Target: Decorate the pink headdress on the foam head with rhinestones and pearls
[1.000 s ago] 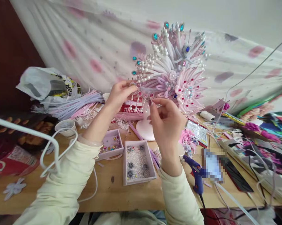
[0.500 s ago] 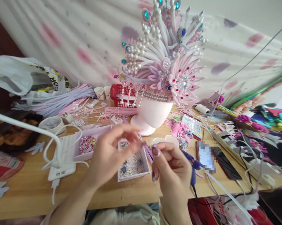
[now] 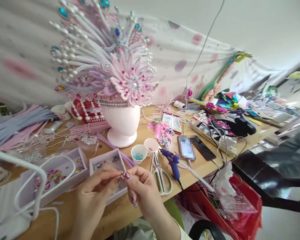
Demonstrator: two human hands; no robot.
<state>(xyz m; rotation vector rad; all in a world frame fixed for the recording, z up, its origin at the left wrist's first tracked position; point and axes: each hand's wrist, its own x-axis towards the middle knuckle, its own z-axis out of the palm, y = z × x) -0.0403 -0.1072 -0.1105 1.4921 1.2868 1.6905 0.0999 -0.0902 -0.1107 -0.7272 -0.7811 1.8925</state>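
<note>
My left hand (image 3: pixel 96 191) and my right hand (image 3: pixel 146 186) meet fingertip to fingertip, both pinched. A tiny piece seems to sit between them, too small to make out. Under my hands stands a white box (image 3: pixel 92 168) of small pearl beads, partly covered by my left hand. Beyond it a pale foam head (image 3: pixel 122 125) wears a tall headdress (image 3: pixel 92 60) of pink and white petals, pearls and coloured gems. Two paper cups stand near my right hand: one cup (image 3: pixel 133 154) with turquoise beads, the other cup (image 3: pixel 151 151) with small pinkish pieces.
Scissors (image 3: pixel 167 190) and a blue glue gun (image 3: pixel 174 165) lie right of my hands. Farther right are a phone (image 3: pixel 203 148) and a power strip (image 3: pixel 214 138) with cables. On the left, a lilac box (image 3: pixel 62 183) holds gems, with a white cable (image 3: pixel 41 173) arching over it.
The view has swung right, so the headdress now appears farther left. My hands, apart before, have come together at the fingertips.
</note>
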